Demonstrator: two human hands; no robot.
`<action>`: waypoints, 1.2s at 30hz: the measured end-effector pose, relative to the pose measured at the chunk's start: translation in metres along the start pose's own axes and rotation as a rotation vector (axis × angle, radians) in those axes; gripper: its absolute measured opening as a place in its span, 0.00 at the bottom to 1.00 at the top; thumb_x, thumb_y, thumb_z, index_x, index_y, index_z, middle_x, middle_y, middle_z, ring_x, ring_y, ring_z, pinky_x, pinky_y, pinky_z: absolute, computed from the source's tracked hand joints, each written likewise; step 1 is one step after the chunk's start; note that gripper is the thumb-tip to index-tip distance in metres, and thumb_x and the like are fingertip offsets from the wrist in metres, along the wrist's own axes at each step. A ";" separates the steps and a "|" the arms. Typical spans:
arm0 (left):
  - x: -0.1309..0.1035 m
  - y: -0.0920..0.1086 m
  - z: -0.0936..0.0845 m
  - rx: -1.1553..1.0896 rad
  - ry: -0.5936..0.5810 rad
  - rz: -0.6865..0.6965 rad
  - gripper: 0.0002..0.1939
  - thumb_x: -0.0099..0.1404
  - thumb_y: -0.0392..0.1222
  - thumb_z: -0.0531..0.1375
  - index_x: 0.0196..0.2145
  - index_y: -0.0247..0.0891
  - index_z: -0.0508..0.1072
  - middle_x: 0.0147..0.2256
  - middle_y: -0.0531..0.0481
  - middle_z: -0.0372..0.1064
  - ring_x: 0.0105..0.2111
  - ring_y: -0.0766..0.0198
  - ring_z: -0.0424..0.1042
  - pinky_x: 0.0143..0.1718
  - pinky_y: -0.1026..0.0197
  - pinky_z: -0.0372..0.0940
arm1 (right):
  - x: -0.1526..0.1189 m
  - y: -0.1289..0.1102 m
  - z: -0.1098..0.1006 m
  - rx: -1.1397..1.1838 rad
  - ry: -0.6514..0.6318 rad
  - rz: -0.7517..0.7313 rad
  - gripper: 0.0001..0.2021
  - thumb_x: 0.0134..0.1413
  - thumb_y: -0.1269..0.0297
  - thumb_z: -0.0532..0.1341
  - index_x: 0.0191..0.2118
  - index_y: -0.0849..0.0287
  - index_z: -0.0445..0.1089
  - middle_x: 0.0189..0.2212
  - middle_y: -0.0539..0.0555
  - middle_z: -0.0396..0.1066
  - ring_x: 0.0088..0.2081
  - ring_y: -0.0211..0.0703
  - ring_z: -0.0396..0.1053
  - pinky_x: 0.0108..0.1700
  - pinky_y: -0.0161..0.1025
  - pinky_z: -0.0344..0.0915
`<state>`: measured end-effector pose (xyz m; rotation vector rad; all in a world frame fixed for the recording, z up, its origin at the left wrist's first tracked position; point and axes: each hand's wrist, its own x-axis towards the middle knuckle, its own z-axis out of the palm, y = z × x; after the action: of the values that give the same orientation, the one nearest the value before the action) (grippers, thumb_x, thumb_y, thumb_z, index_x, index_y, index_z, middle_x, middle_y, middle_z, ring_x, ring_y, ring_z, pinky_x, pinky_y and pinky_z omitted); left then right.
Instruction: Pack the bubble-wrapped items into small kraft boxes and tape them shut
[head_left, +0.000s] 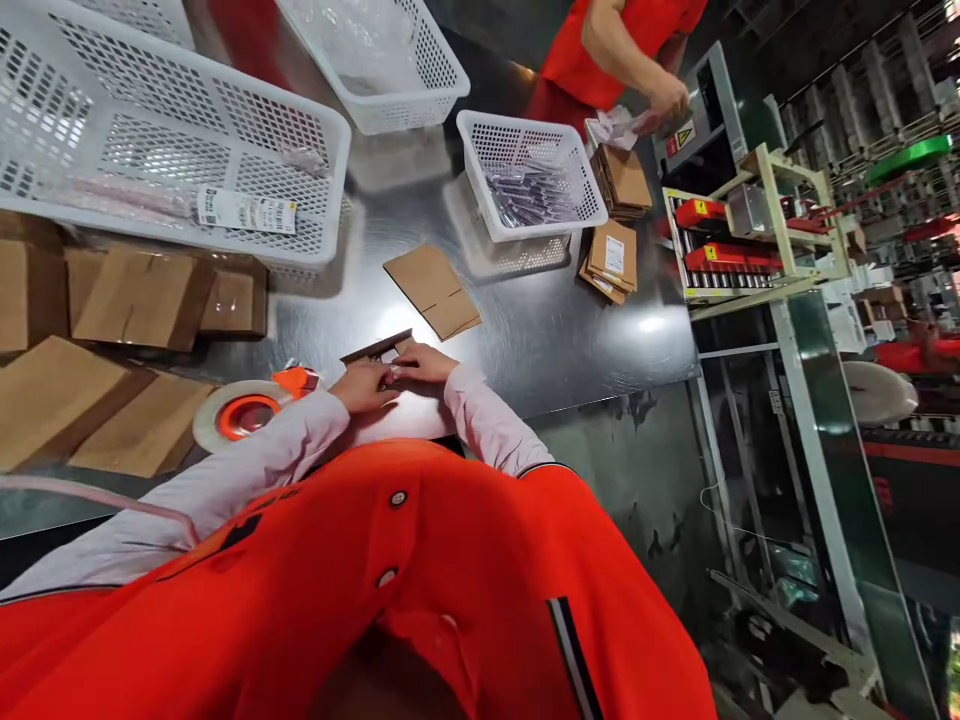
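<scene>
Close to my body at the table's near edge, a small brown cardboard box [377, 346] shows behind my hands. My left hand [364, 387] is at its near left side, fingers bent inward and meeting the other hand. From the right, my right hand [422, 363] reaches over the box with curled fingers. Something small and pale lies between the fingertips, too small to name. Just beyond the box, flat folded cardboard [433, 290] rests on the metal table [517, 345]. A tape roll with an orange dispenser [247, 415] sits left of my left hand.
Closed cardboard boxes [97, 400] are piled at the left. White baskets [330, 190] stand along the far side; one smaller basket [592, 205] holds many thin clear packets. Labelled flat cartons [615, 258] lie at the right. Across the table, a person [630, 50] handles clear plastic.
</scene>
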<state>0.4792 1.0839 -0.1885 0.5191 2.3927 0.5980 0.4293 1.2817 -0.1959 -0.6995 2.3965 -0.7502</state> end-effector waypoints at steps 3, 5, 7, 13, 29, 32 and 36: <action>0.005 -0.002 0.007 -0.112 0.042 -0.092 0.25 0.70 0.52 0.56 0.52 0.34 0.84 0.48 0.37 0.84 0.48 0.47 0.82 0.51 0.54 0.74 | -0.002 0.002 -0.011 0.110 -0.072 0.031 0.15 0.51 0.69 0.83 0.45 0.58 0.87 0.44 0.53 0.83 0.48 0.48 0.78 0.55 0.42 0.71; 0.002 -0.001 0.008 -0.089 0.103 -0.132 0.27 0.73 0.50 0.53 0.54 0.32 0.84 0.48 0.36 0.84 0.47 0.46 0.83 0.50 0.53 0.74 | -0.002 -0.001 -0.011 0.071 0.059 0.124 0.19 0.50 0.69 0.83 0.48 0.60 0.86 0.49 0.56 0.82 0.55 0.52 0.77 0.60 0.45 0.73; 0.001 0.002 0.005 -0.034 0.189 -0.145 0.26 0.74 0.46 0.52 0.53 0.30 0.85 0.50 0.32 0.83 0.50 0.43 0.82 0.53 0.50 0.74 | 0.000 -0.006 -0.006 -0.003 0.206 0.252 0.26 0.52 0.64 0.83 0.56 0.59 0.83 0.58 0.61 0.78 0.63 0.57 0.73 0.65 0.52 0.72; 0.020 -0.001 -0.030 0.080 0.354 -0.194 0.39 0.73 0.53 0.58 0.71 0.20 0.68 0.68 0.22 0.69 0.69 0.33 0.68 0.70 0.42 0.62 | 0.012 0.000 0.008 0.039 0.292 0.412 0.42 0.48 0.54 0.85 0.68 0.59 0.76 0.63 0.65 0.77 0.65 0.60 0.73 0.71 0.55 0.70; -0.011 0.044 0.094 -0.105 0.474 -0.454 0.39 0.79 0.53 0.51 0.78 0.27 0.64 0.80 0.21 0.47 0.76 0.27 0.56 0.71 0.30 0.56 | 0.010 0.026 0.041 0.139 0.335 0.301 0.19 0.69 0.62 0.71 0.61 0.61 0.83 0.55 0.62 0.82 0.59 0.46 0.80 0.66 0.39 0.73; -0.007 0.051 0.095 -0.156 0.518 -0.492 0.37 0.78 0.51 0.53 0.77 0.27 0.66 0.79 0.21 0.49 0.76 0.27 0.56 0.72 0.30 0.53 | 0.017 0.020 0.042 0.091 0.343 0.311 0.16 0.74 0.61 0.66 0.59 0.60 0.85 0.53 0.62 0.83 0.56 0.45 0.81 0.61 0.39 0.75; -0.014 0.056 0.085 -0.193 0.518 -0.509 0.36 0.78 0.49 0.55 0.77 0.30 0.66 0.80 0.25 0.50 0.79 0.30 0.51 0.77 0.28 0.42 | 0.023 0.015 0.035 0.092 0.316 0.312 0.15 0.74 0.62 0.64 0.55 0.59 0.87 0.47 0.60 0.83 0.52 0.45 0.81 0.58 0.40 0.76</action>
<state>0.5562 1.1480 -0.2130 -0.3721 2.7469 0.7809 0.4293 1.2658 -0.2378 -0.1685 2.6446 -0.8810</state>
